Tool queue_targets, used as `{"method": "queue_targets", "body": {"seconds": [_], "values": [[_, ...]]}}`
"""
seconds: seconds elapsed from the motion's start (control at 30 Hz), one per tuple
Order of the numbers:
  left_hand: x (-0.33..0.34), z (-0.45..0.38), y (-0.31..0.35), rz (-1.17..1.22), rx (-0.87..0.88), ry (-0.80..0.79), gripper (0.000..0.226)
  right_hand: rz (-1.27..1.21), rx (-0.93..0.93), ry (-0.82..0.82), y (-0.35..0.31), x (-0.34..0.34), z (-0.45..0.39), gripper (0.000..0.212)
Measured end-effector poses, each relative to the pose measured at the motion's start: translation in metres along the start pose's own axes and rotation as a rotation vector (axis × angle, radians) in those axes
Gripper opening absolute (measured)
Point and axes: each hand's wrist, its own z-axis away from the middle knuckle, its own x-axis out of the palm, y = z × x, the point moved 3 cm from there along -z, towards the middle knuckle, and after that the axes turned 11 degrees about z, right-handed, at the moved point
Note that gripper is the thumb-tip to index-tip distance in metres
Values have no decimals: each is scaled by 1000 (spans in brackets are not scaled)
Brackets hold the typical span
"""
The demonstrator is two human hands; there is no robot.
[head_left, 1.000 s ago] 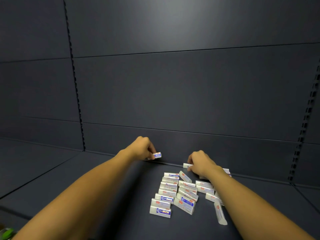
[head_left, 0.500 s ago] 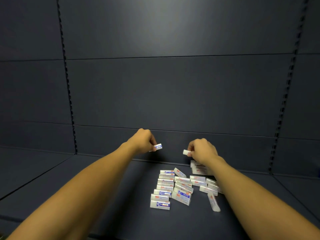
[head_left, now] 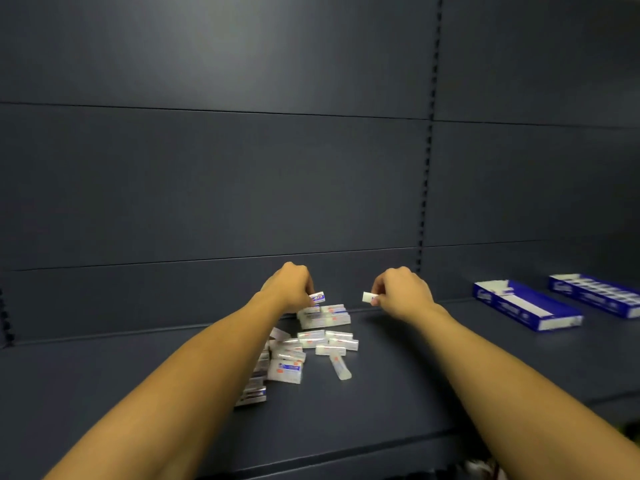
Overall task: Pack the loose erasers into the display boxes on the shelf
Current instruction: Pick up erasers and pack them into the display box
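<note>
Left hand (head_left: pixel 289 287) pinches a blue-labelled eraser (head_left: pixel 318 297); right hand (head_left: pixel 401 293) pinches a white eraser (head_left: pixel 367 297), above the loose pile (head_left: pixel 304 344) on the shelf (head_left: pixel 398 393). Display boxes (head_left: pixel 526 306) sit well right; fingertip grips, blurred, may slip mid-carry.

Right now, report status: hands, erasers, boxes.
Left hand pinches a blue-labelled white eraser; right hand pinches a plain white eraser. Loose pile below. Two blue display boxes far right, path unobstructed.
</note>
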Motion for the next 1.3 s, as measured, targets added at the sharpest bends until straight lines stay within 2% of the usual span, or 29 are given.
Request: {"method": "queue_targets", "body": {"seconds": [0.13,0.37,0.73,1.0,1.3], "values": [[21,-8,32,-2,32,-32,8,33,83,-29,47,-8,22,16],[57,-12,109,-140,105,-87,15,72,171,-39,126,-22,49,6],[108,-10,227,-87,121,-104,18,123,231,-62,261,-41,95,12],[133,-12,293,-28,110,-77,19,127,184,-33,321,-52,110,21],[148,-50,329,-18,118,-40,20,68,176,-47,368,-47,88,23]]}}
